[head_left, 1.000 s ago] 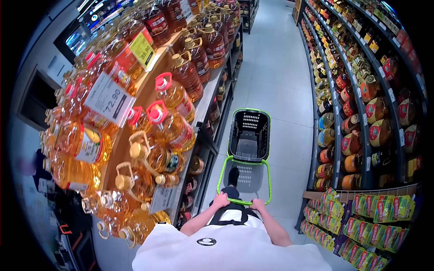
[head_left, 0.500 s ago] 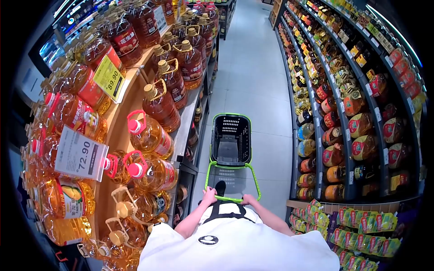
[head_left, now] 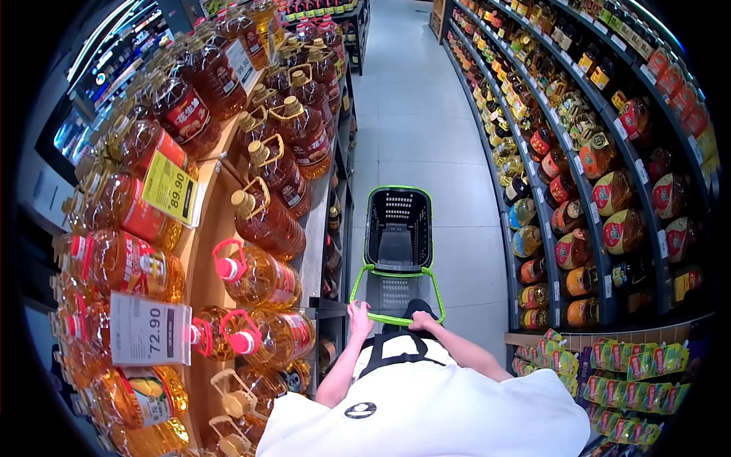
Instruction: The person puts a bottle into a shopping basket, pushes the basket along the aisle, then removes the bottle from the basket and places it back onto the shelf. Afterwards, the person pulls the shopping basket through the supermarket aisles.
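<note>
A black basket cart [head_left: 398, 230] with a green rim stands on the floor in front of me, and its green handle [head_left: 390, 318] reaches back to my body. My left hand [head_left: 360, 319] is at the handle's left corner, with the fingers bent around it. Further right, my right hand [head_left: 423, 321] is closed on the handle's lower bar near its right corner. The inside of the basket shows no goods. Part of a dark shoe or trouser leg shows just behind the handle.
Large oil bottles [head_left: 266, 278] crowd the stepped shelf close on the left, with price signs [head_left: 151, 330] standing out. Curved shelves of bottles [head_left: 571, 251] line the right side. Hanging packets [head_left: 632, 392] are at the lower right. A pale tiled aisle [head_left: 419, 114] runs ahead.
The view has shifted along the aisle, and the left shelf's bottles and signs appear lower in view. Both hands have stayed at the cart handle. The foot has changed position behind the cart.
</note>
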{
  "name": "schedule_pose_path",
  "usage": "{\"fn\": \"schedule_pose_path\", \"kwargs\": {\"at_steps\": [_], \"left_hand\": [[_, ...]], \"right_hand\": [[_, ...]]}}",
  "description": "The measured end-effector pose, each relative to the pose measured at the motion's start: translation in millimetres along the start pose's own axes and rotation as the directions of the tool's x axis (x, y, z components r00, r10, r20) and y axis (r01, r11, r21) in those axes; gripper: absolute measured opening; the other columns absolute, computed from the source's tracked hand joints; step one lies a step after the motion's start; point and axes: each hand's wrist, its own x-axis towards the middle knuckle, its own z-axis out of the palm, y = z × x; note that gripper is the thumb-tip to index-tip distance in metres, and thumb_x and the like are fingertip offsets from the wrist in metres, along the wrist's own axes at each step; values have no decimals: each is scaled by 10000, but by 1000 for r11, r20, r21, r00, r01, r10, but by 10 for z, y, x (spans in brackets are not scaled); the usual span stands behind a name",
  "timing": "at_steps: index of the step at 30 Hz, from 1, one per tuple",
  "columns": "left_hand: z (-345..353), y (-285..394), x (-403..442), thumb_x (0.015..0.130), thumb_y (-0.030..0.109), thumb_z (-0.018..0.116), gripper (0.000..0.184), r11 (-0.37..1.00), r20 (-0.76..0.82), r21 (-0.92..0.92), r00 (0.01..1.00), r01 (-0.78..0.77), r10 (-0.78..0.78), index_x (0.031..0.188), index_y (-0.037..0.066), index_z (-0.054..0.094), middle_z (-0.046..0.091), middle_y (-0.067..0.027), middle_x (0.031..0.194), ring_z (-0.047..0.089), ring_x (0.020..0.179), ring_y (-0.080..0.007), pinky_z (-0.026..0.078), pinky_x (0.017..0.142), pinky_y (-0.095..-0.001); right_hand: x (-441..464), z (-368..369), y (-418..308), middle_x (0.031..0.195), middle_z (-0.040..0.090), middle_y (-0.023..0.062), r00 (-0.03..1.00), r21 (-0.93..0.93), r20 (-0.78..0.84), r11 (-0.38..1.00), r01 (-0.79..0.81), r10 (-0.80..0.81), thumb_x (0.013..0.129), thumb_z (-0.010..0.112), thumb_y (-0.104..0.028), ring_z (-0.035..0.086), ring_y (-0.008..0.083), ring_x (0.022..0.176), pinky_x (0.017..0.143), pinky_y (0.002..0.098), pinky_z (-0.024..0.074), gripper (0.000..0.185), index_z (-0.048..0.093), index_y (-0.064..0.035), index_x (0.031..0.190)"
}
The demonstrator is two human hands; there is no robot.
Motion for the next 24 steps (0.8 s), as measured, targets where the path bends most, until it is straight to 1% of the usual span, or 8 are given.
{"fn": "schedule_pose_path", "kwargs": {"at_steps": [3,5,7,12,16,19,21,24], "left_hand": [[22,17,85,597,-3,616,372,999,38,37,999,-8,6,925,114,485,313,-197,1169,277,1123,-434,327,924,-457],[45,-17,127,612,21,614,359,1000,66,-15,998,-3,4,933,117,486,305,-202,1173,254,1139,-447,318,931,-471],[65,-38,196,624,29,606,341,1000,92,-19,995,-20,21,931,120,488,310,-193,1180,241,1147,-457,305,938,-485],[39,79,566,616,-3,590,359,999,77,-15,996,-51,52,934,133,493,308,-189,1198,239,1151,-453,294,948,-476],[-12,319,930,597,-26,586,400,998,97,23,994,-58,55,950,134,486,302,-181,1207,227,1161,-440,308,943,-450],[9,457,1183,600,20,628,403,997,141,60,989,-41,32,960,128,485,285,-178,1233,224,1166,-444,308,948,-447],[16,553,1347,599,82,679,424,993,176,102,984,-60,41,976,130,490,280,-187,1239,211,1181,-439,307,952,-444],[22,685,1595,595,124,702,438,986,184,147,982,-74,46,980,122,492,278,-192,1243,206,1189,-433,298,961,-438]], "right_hand": [[-63,-167,-76,926,599,174,999,5,-30,1000,-27,27,620,607,-304,585,301,854,764,378,475,389,617,-36,901],[21,-259,-73,1041,567,158,995,28,85,998,-53,50,639,634,-294,540,298,981,824,433,441,431,587,-49,990],[123,-311,-56,1049,563,155,992,27,114,998,-59,55,634,642,-300,542,296,976,830,420,440,451,580,-43,1000],[468,-543,18,927,605,167,987,-39,126,993,110,-104,617,603,-385,584,286,864,760,357,467,464,621,-10,891],[800,-811,108,848,624,162,973,-60,117,977,205,-197,594,605,-388,604,280,791,708,337,474,453,636,-13,845],[901,-1114,128,838,628,150,982,-53,140,989,137,-128,591,611,-382,607,272,791,710,339,477,436,640,-23,838],[973,-1305,151,831,632,137,992,-24,89,996,91,-88,593,617,-360,610,263,790,703,339,480,405,645,-36,834],[1093,-1615,153,800,639,114,993,-19,56,994,108,-107,595,625,-333,618,240,755,665,329,489,358,652,-46,807]]}}
